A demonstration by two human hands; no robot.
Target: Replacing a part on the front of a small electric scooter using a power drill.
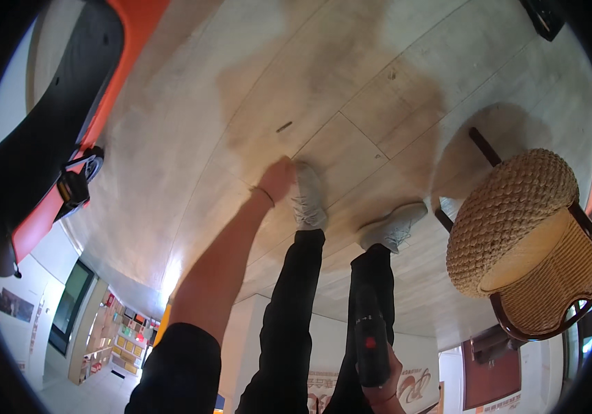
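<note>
My left hand [278, 178] reaches down over the floor, beside my left grey shoe [307, 196]. Its fingers are blurred, so their grip does not show. On the floorboards just beyond it lies a small, thin dark stick-like piece [283, 127], apart from the hand. My right hand [394, 376] is low in the picture, by my right leg. It is closed around a black cylindrical handheld device [372, 338] with a red button, whose exact kind I cannot make out. My right shoe [394, 226] stands on the floor, pointing outward.
To the right stands a wicker chair [551, 255] with a thick woven cushion [509, 207]. A large orange-and-black piece of equipment [68, 90] with a black pedal-like part [74, 188] fills the left side. Shelves [123, 331] appear at lower left.
</note>
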